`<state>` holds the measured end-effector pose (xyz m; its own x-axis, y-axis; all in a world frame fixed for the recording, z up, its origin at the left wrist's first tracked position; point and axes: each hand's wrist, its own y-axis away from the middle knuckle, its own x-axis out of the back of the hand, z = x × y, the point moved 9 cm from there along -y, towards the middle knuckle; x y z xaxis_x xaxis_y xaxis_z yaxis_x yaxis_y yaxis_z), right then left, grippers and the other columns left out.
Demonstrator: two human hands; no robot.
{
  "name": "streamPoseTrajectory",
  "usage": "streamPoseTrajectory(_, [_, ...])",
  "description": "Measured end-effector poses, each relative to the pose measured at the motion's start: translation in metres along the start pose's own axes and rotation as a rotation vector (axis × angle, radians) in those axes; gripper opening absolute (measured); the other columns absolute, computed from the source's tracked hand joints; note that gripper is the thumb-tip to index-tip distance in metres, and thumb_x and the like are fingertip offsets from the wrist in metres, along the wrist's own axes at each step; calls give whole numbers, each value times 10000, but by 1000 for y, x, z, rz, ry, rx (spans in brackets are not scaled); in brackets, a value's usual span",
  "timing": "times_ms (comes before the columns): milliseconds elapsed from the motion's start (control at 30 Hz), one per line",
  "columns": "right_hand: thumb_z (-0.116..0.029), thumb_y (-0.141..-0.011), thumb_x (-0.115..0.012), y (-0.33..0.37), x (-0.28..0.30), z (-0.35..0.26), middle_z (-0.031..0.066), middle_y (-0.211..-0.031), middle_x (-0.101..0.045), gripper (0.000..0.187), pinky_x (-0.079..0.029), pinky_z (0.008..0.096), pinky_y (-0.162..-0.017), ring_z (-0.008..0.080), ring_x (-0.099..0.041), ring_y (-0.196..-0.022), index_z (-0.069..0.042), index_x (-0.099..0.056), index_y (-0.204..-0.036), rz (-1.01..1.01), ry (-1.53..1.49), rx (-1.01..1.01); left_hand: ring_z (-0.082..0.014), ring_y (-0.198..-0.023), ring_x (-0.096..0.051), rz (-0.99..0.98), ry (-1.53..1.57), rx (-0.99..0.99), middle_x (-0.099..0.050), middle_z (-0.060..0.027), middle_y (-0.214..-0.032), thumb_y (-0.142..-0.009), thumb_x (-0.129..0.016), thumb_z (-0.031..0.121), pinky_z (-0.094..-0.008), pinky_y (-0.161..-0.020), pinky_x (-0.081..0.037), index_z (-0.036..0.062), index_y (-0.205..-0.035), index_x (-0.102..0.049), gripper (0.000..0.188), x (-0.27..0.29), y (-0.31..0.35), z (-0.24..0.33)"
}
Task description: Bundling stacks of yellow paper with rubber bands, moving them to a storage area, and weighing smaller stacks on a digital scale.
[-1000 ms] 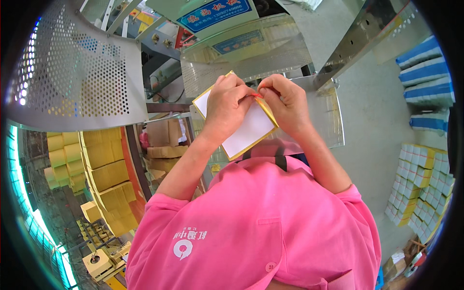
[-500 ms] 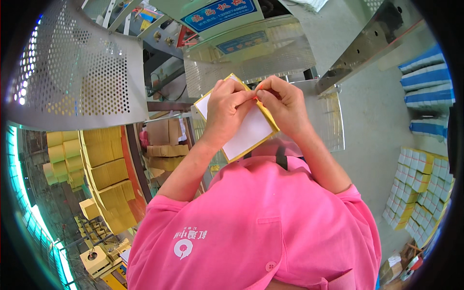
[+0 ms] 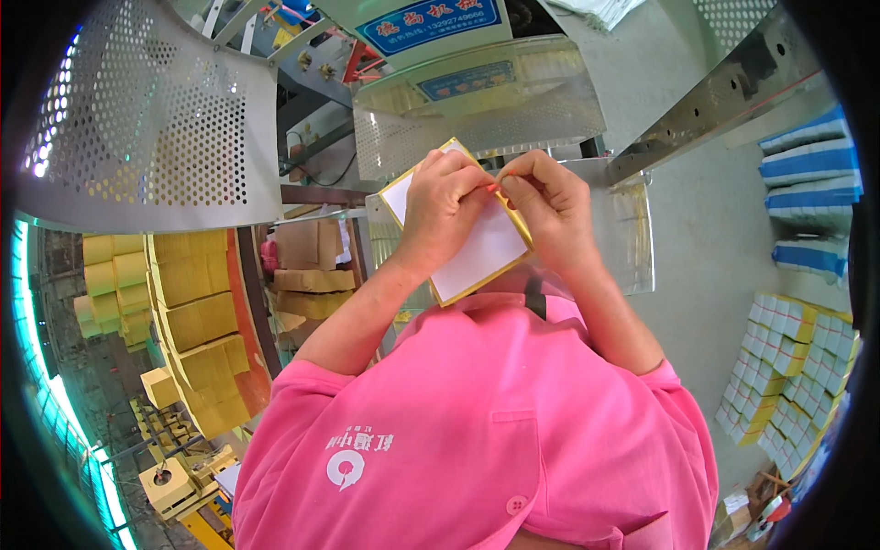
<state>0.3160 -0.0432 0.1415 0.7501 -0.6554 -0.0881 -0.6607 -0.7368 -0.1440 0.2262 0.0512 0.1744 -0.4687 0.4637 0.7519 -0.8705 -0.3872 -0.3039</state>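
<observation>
A flat bundle of yellow paper with a white top sheet (image 3: 477,252) is tilted in front of my chest. A small bit of red string (image 3: 495,188) shows at its upper right edge. My left hand (image 3: 445,206) lies over the white sheet, its thumb and forefinger pinched on the red string. At the same edge my right hand (image 3: 550,206) pinches at the string, thumb against forefinger. Both sets of fingertips nearly meet there. Most of the string is hidden by the fingers.
Ahead is a machine with a clear perforated guard (image 3: 477,110) and a metal table (image 3: 619,238). A perforated metal panel (image 3: 156,137) stands at left, above stacks of yellow paper (image 3: 197,330). White-topped bundles (image 3: 788,367) and blue-and-white sacks (image 3: 811,174) are at right.
The right fingertips have drawn slightly away from the left ones, and a little more of the string's place shows. The view has shifted slightly; the bundle keeps its tilt.
</observation>
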Motion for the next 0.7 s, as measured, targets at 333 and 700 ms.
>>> streamPoseTrajectory(333, [-85, -878, -634, -7, 21, 18, 49, -743, -611, 103, -474, 262, -636, 83, -547, -677, 9, -610, -913, 73, -6, -136, -255, -816, -567, 65, 2, 2, -628, -63, -821, -756, -742, 18, -350, -715, -460, 38, -854, -695, 110, 4, 2, 2])
streamPoseTrajectory(700, [-43, -792, -663, 30, -22, -34, 122, -995, -620, 182, -521, 416, -734, 319, -621, -913, -26, -616, -967, -167, 630, 142, -267, -828, -546, 14, -372, -269, -569, -79, -810, -746, -668, 17, -392, -722, -455, 45, -910, -649, 168, 21, 1, 34])
